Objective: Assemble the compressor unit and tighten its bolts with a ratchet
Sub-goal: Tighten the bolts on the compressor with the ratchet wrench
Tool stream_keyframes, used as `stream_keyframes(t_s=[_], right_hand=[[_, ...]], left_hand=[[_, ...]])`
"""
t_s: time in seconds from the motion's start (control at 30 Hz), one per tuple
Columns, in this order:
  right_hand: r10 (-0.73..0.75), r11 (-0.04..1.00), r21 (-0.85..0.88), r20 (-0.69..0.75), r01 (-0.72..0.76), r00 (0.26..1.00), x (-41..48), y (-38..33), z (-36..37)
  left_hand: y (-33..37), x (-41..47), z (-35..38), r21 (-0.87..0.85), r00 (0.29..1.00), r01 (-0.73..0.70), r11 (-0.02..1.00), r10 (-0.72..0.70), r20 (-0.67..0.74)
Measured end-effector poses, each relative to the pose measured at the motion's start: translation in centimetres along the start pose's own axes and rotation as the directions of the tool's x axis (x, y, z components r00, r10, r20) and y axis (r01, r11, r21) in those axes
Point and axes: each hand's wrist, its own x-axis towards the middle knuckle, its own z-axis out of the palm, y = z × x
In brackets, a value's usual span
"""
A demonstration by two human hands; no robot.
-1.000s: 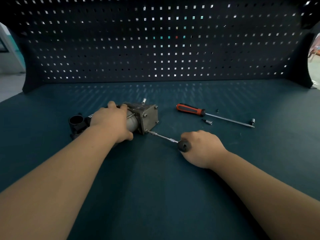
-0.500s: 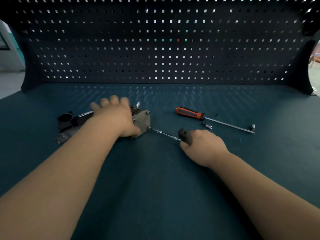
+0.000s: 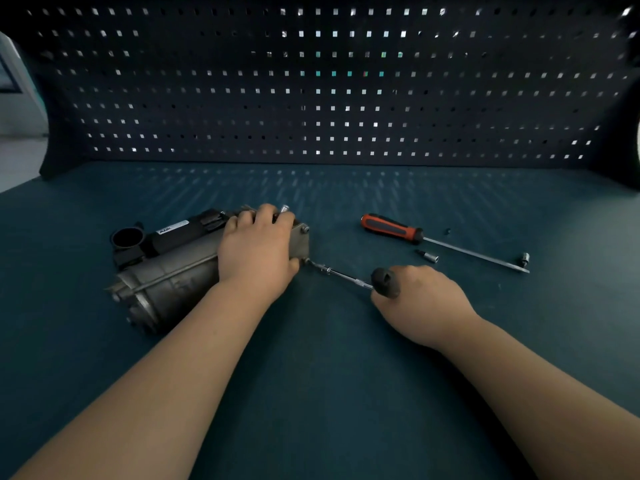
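The right grip [image 3: 426, 303] is closed tight round the dark handle of the ratchet [image 3: 384, 282]. The shaft runs toward 10 o'clock to a bolt [image 3: 306, 260] at the near corner of the compressor's end plate. The left grip [image 3: 256, 251] holds the compressor [image 3: 173, 275] from above, fingers curled over its far edge. The compressor lies on its side on the tabletop [image 3: 311, 393], at 9 o'clock from the ratchet, its grey cylinder pointing toward 8 o'clock. At 12 o'clock from the right grip lies a socket [image 3: 429, 257], with a screwdriver [image 3: 391, 228] just beyond.
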Motion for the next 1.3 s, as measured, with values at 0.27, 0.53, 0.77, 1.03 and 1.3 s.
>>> stream_keyframes(t_s=[0.27,0.53,0.77,1.03,1.3], right_hand=[[0.004,1.0,-0.01,-0.025,-0.004,1.0,-0.3,0.0,0.1],[0.027,1.0,0.015,-0.042,-0.027,0.999,-0.2,0.2,0.1],[0.024,1.0,-0.008,-0.044,-0.025,0.999,-0.2,0.1,0.2],[-0.017,0.992,-0.125,-0.026,0.013,1.0,-0.5,-0.4,-0.2],[-0.172,0.967,-0.197,-0.037,0.162,0.984,-1.0,-1.4,0.6]], left_hand=[[0.1,0.0,-0.1,0.01,1.0,0.006,1.0,-0.006,-0.011],[0.1,0.0,-0.1,0.0,1.0,0.007,1.0,-0.007,-0.011],[0.1,0.0,-0.1,0.004,1.0,0.011,1.0,-0.011,-0.002],[0.2,-0.1,0.0,0.018,1.0,0.002,1.0,-0.002,-0.011],[0.3,-0.2,-0.1,0.022,1.0,-0.01,1.0,0.01,-0.002]])
